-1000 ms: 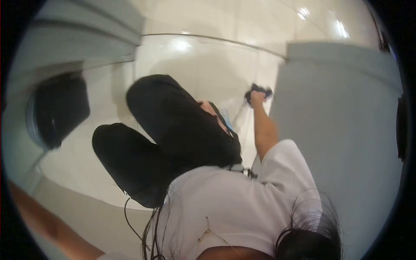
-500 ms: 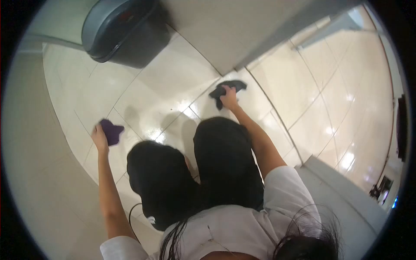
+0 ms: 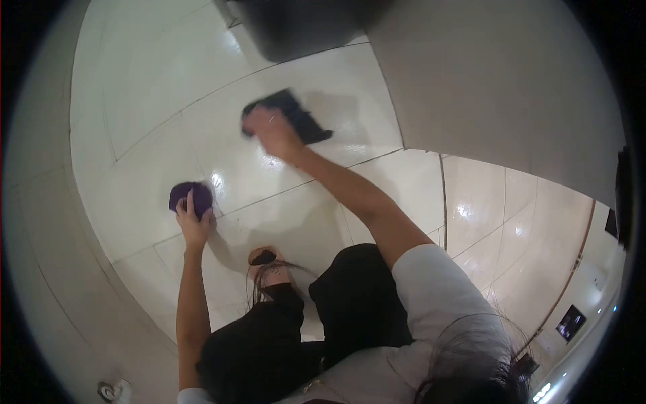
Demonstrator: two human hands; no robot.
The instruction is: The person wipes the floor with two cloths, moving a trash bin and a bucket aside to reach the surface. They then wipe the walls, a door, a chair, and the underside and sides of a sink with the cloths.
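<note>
Two cloths lie on the floor [image 3: 161, 87], one under each hand. The left hand [image 3: 194, 225] presses flat on a purple cloth [image 3: 189, 196], fingers spread over its near edge, at the left side of the floor close to the pale wall [image 3: 40, 222]. The right hand [image 3: 272, 131] is farther out, arm stretched, lying over the near end of a black cloth [image 3: 296, 118]; motion blur hides whether the fingers pinch it or just press on it. Open tile lies between the two cloths and to the left of the black one. Beyond it a dark bin [image 3: 296, 27] is cut off at the top edge, and a grey panel [image 3: 498, 87] closes the right side. One foot [image 3: 269, 266] in a dark sandal shows by the knees; black trousers cover the rest. Tiles are large, glossy and cream, with thin dark grout lines and glare spots. The purple cloth is bunched, probably soft microfibre; the black one is flat and elongated.
</note>
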